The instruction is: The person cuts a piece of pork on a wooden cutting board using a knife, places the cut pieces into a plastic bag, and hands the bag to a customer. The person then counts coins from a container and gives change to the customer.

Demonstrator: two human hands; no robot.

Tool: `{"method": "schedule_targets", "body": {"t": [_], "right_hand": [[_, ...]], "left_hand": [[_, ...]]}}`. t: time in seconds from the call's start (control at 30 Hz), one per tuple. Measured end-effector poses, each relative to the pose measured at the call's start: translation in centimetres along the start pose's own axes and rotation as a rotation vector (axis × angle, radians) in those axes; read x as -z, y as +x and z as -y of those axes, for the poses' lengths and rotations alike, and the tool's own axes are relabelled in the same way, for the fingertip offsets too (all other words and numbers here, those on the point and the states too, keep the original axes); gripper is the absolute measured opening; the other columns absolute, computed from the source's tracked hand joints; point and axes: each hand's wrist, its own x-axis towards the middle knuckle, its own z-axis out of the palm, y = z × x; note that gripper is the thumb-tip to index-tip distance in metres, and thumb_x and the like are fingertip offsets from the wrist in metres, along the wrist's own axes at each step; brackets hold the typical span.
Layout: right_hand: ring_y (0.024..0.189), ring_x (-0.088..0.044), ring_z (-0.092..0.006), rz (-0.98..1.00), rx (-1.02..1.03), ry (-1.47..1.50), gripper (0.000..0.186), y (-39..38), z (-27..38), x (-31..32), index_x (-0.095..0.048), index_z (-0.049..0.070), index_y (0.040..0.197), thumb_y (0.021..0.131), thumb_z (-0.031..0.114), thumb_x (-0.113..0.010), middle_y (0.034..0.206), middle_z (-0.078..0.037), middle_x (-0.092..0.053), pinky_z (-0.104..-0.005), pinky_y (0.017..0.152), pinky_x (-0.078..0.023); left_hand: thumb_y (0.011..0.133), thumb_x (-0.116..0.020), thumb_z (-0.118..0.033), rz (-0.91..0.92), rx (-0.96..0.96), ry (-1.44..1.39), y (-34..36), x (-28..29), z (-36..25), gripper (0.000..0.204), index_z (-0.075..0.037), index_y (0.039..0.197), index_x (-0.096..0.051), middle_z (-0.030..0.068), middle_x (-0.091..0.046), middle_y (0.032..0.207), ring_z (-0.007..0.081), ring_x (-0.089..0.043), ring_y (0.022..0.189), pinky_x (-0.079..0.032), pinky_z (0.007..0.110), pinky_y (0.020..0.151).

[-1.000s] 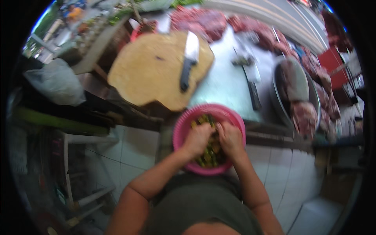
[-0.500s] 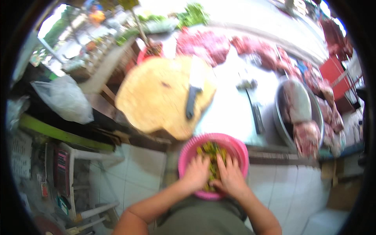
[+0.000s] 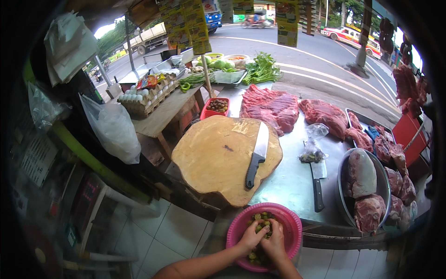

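Note:
A pink plastic basket [image 3: 295, 228] sits close in front of me, holding small green and yellowish fruits [image 3: 265, 216] whose exact kind I cannot make out. Both my hands are inside it. My left hand [image 3: 251, 237] has its fingers curled against some of the fruits. Right beside it, my right hand [image 3: 275, 242] closes on the same small bunch, its fingers bent inward. Beyond the basket is a thick round wooden chopping block [image 3: 209, 158]. On the block lies a broad knife [image 3: 258, 158] with a black handle.
A cleaver [image 3: 318, 186] and a plastic bag [image 3: 313, 142] lie on the metal table [image 3: 278, 186]. Meat slabs [image 3: 269, 107] line its far side; a metal basin [image 3: 341, 186] with meat stands right. Egg trays [image 3: 148, 95] and a hanging white bag [image 3: 114, 130] are left.
My hands were spread apart over the fruits and have come together around a few. The view has tilted up, so more of the street shows.

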Motion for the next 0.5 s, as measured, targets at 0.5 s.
{"method": "schedule_targets", "body": {"t": [0.5], "right_hand": [[0.09, -0.066, -0.0353, -0.069, -0.201, 0.27, 0.025, -0.1, 0.1, 2.0, -0.069, 0.002, 0.108, 0.084, 0.004, -0.07, 0.093, -0.018, -0.065, -0.041, 0.081, -0.051]], "left_hand": [[0.089, -0.067, -0.001, 0.026, 0.116, -0.222, 1.2, 0.8, 0.1, 0.026, 0.001, 0.114, -0.06, 0.011, -0.067, 0.105, 0.0164, -0.066, 0.094, -0.055, 0.03, 0.08]]}}
